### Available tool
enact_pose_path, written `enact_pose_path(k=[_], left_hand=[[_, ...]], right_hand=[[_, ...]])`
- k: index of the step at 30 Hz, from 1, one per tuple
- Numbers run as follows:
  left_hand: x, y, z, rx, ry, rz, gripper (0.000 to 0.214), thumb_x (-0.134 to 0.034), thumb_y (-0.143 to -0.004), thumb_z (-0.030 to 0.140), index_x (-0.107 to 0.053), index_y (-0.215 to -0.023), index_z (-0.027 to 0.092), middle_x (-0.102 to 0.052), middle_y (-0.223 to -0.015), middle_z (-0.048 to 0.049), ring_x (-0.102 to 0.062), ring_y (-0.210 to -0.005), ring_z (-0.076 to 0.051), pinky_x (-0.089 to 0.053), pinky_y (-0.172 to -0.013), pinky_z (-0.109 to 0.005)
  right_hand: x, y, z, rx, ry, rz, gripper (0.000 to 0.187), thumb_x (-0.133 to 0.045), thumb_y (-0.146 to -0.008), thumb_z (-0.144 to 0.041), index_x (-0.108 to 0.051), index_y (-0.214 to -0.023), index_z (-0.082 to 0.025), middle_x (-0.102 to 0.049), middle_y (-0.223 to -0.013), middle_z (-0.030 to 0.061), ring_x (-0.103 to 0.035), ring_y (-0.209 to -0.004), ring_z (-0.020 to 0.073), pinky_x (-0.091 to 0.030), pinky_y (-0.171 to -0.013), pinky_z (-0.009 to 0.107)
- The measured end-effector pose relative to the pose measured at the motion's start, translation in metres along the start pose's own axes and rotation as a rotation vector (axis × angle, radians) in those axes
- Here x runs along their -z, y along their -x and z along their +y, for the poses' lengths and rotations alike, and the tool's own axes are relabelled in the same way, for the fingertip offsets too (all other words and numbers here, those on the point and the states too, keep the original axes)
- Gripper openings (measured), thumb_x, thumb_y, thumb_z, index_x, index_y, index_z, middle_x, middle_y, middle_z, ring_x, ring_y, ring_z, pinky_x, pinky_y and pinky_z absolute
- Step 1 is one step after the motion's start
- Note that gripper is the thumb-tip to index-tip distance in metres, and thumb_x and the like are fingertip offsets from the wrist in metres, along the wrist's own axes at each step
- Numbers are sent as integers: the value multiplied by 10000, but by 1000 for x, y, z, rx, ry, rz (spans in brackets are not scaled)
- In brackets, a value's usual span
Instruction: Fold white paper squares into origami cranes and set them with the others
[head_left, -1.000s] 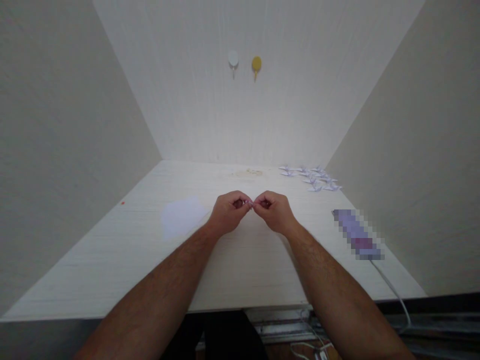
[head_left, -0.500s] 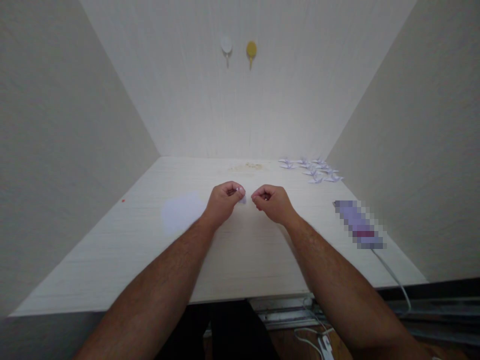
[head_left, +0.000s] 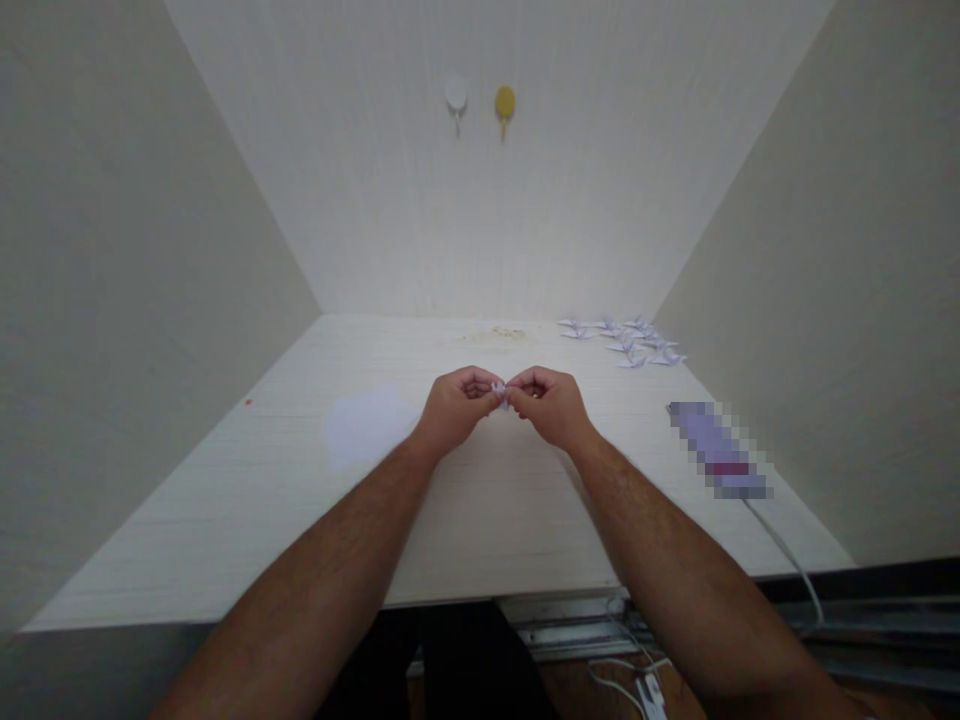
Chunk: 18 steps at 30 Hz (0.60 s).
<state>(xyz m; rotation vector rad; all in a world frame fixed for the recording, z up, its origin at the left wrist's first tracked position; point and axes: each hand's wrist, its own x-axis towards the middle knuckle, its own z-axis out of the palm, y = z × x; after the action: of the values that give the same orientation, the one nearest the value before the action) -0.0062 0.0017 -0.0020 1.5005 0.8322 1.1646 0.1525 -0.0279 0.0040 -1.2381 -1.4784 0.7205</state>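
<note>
My left hand (head_left: 456, 405) and my right hand (head_left: 546, 402) meet above the middle of a pale wooden table (head_left: 465, 520). Both are closed in a pinch on one tiny folded piece of pale lilac paper (head_left: 499, 391), held between the fingertips of the two hands. Most of the paper is hidden by my fingers. A pale sheet of paper (head_left: 365, 424) lies flat on the table just left of my left hand.
Several small folded paper cranes (head_left: 626, 341) lie at the table's back right corner. A blurred-out lilac object (head_left: 718, 449) with a white cable (head_left: 784, 550) lies near the right edge. Walls close in left, right and behind; two hooks (head_left: 480, 102) hang on the back wall.
Half a second ago my hands were apart, the paper in my left fingers only. They have come back together and both pinch the paper now, as they did one second ago.
</note>
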Motion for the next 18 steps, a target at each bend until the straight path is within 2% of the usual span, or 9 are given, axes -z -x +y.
enact_pose_path(k=[6,11,14,18], left_hand=[[-2,0,-3,-34,-72,16,223,-766,-648,285,-653,-777,142,-684,-709,-37,-627,-623,-127,-488,-592,-240],[1,0,-3,-29,-118,-40,182,-734,-683,298,-655,-753,150,-646,-641,-1,-536,-517,-85,-417,-496,-204],[1,0,-2,-35,-154,-11,177,-729,-688,307,-646,-728,156,-610,-590,22,-479,-471,-71,-379,-458,-196],[0,-1,-5,-85,-196,98,191,-723,-704,335,-664,-754,160,-640,-620,7,-520,-506,-89,-412,-484,-207]], right_hand=[[2,2,-2,22,108,-3,146,-618,-747,-296,-629,-674,-170,-594,-556,-10,-505,-502,99,-367,-470,210],[5,-1,3,75,103,-23,135,-594,-777,-295,-626,-716,-178,-597,-594,-16,-496,-510,96,-374,-484,213],[4,-2,5,109,100,56,122,-610,-776,-304,-636,-766,-185,-603,-640,-10,-516,-553,104,-400,-514,218],[-1,0,5,126,48,161,217,-686,-723,-326,-625,-884,-193,-573,-647,-32,-494,-542,96,-405,-511,215]])
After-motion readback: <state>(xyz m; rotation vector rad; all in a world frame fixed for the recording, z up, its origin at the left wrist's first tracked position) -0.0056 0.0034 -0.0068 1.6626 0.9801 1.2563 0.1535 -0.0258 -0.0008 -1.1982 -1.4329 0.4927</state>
